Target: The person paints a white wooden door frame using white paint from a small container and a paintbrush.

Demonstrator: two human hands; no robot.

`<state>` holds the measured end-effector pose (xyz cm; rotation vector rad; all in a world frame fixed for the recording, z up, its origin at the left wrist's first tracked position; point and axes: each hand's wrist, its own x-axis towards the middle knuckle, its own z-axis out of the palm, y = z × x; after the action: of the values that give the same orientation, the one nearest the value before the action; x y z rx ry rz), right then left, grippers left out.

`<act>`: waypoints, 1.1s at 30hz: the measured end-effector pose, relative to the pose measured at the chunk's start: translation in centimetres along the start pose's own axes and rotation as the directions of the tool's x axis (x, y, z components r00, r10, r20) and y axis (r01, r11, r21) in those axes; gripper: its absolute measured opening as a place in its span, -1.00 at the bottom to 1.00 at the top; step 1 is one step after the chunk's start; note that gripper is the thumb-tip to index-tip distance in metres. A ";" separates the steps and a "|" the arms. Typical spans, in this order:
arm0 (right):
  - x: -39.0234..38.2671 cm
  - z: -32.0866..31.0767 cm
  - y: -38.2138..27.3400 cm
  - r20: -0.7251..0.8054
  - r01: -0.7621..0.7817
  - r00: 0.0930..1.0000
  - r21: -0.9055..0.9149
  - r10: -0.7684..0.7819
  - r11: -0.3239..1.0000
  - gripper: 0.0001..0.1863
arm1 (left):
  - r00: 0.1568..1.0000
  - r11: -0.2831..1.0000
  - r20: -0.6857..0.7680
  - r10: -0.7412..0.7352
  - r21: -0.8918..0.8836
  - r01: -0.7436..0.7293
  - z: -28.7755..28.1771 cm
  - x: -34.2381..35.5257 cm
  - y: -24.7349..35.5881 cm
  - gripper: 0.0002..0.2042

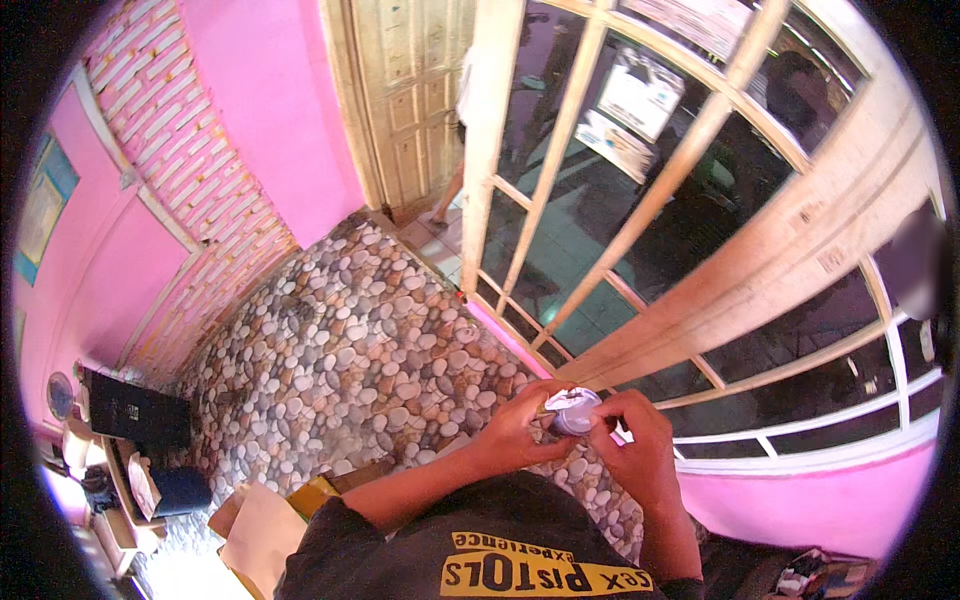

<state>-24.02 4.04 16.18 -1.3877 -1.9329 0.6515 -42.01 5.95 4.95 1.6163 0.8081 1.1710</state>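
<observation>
Pale lilac, small and round, one container [575,418] is held up between the person's two hands, touching both; its round face turns up toward the head, and with its sides mostly covered I cannot tell a long axis; one left hand [520,432] wraps its left side, that grip clamped on it; one right hand [640,440] meets it from the right, that grip pinched on its right edge; neither hand is nearer, since both make contact; one crumpled white piece [568,398] stands at the container's far rim, joined or loose I cannot tell; outward, one pebble-patterned floor [330,340] spreads below and left of it; one wooden window frame [780,250] rises beyond and right of it, at least two pale sheets [640,95] showing at the glass; one wooden door [415,90] stands farther beyond it, one other person's leg [453,195] beside that; well to its left are one cardboard box [265,535], nearer the dark shirt [450,520], and one black boxy thing [135,410].
</observation>
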 end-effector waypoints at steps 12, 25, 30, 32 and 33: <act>10.2 9.4 -2.8 0.062 0.175 0.982 0.044 -0.178 0.983 -0.85 | 0.985 0.997 -0.159 -0.074 0.011 0.076 -12.9 0.7 -1.5 -0.36; 27.9 18.6 -1.9 0.260 0.338 0.883 0.226 -0.391 0.914 -0.80 | 0.925 0.984 -0.369 -0.088 0.114 0.139 -25.9 6.8 -8.4 -0.35; 37.5 22.6 -1.3 0.202 0.328 0.905 0.231 -0.375 0.916 -0.80 | 0.917 0.969 -0.398 -0.042 0.206 0.133 -33.0 13.3 -8.8 -0.36; 41.1 23.7 -1.5 0.183 0.324 0.912 0.224 -0.366 0.919 -0.81 | 0.916 0.971 -0.374 -0.149 0.121 0.207 -35.8 16.0 -9.4 -0.38; 42.9 24.1 -1.7 0.191 0.311 0.906 0.308 -0.378 0.899 -0.81 | 0.930 0.966 -0.346 -0.123 0.173 0.192 -37.3 17.4 -10.2 -0.39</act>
<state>-52.62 43.87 11.23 -0.7929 -2.1198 0.9048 -71.52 36.38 4.29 1.4997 1.2906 1.2955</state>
